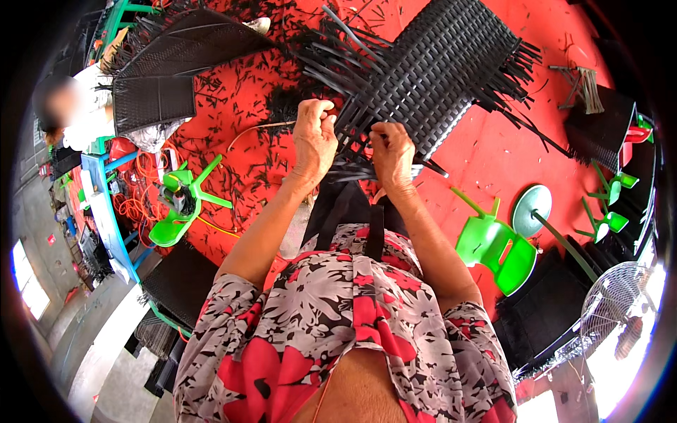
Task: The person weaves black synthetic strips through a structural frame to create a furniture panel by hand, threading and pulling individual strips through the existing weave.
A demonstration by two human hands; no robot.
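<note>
Black woven rattan panel (pixel 430 67) lies on the red floor (pixel 493 151) before the person, its near edge strands clamped by left hand (pixel 314 137) and right hand (pixel 393 154), each grip closed.

top: short-sleeved blouse (pixel 338 317), loose cut | print: grey and black flowers on white, large red blooms | sleeves: end above elbows | forearms: bare | left hand (pixel 314 141), right hand (pixel 393 156): no gloves, rings or watch

Open red floor (pixel 486 151) right of the woven black panel (pixel 430 70) — loose strips (pixel 338 53) crowd its left, green plastic stools (pixel 497 247) block nearer right.
</note>
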